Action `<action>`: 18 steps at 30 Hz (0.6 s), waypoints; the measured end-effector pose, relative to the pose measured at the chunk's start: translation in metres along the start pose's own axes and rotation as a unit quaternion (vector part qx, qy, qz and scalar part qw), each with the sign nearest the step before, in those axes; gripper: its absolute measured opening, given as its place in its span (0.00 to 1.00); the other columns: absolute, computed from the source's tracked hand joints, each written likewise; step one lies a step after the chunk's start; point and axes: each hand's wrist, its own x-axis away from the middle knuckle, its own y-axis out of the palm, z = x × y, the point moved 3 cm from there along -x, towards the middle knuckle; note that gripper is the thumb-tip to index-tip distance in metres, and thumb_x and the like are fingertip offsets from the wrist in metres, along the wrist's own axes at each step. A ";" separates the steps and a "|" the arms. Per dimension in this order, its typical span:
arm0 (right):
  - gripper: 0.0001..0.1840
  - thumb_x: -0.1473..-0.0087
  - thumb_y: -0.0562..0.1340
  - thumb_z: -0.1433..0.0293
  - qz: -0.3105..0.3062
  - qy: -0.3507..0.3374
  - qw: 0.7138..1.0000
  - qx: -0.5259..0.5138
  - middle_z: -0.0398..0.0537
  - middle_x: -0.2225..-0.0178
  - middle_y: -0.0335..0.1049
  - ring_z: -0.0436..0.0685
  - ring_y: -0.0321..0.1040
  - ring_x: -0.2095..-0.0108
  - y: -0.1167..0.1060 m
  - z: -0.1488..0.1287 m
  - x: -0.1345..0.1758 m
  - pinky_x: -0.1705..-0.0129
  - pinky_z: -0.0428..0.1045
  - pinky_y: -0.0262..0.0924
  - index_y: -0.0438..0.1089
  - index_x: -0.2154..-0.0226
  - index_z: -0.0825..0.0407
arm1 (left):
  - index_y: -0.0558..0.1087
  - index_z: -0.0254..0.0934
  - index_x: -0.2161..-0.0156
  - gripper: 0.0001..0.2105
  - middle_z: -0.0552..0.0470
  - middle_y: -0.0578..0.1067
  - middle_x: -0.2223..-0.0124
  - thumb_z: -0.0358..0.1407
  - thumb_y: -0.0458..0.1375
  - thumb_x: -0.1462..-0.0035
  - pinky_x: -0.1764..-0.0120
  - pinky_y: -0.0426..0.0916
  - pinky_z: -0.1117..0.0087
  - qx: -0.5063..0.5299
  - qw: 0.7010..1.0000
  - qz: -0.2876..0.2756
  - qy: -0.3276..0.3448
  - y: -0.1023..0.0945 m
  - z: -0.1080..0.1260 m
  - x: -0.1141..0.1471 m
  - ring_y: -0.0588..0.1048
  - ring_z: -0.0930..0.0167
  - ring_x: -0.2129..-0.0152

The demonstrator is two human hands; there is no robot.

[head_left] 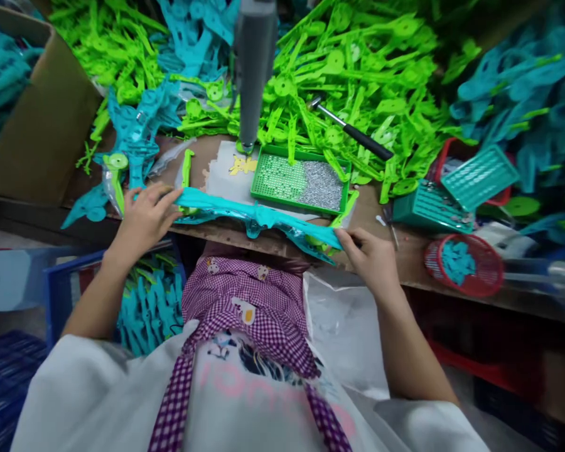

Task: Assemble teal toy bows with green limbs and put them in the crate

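The long, narrow turquoise plastic part point(263, 216) lies crosswise at the near edge of the brown table point(412, 267), between the person's two hands. Work on it looks under way rather than finished. Slim lime-green plastic pieces show by its left end point(187, 169) and right end point(349, 210); whether they are joined to it cannot be told. Small silvery metal bits point(324, 185) remain in the green plastic tray point(294, 203) just beyond, and a large heap of lime-green plastic pieces point(386, 69) covers the far side, so much seems left. Turquoise pieces point(148, 307) with lime green among them stand below, at the near left, perhaps already handled.

The left hand point(145, 213) is palm down, its grip closed over the part's left end with the fingers bent. The right hand point(370, 254) pinches the right end between thumb and fingers. Both forearms reach out from the near side, set wide apart.
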 end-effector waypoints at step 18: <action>0.28 0.39 0.50 0.51 0.115 -0.067 0.986 0.103 0.56 0.67 0.80 0.60 0.76 0.69 0.027 -0.017 0.011 0.71 0.48 0.57 0.78 0.60 0.53 | 0.71 0.35 0.44 0.18 0.42 0.75 0.49 0.32 0.53 0.39 0.49 0.68 0.58 0.094 0.995 -0.025 0.026 0.065 -0.039 0.000 0.73 0.60 0.51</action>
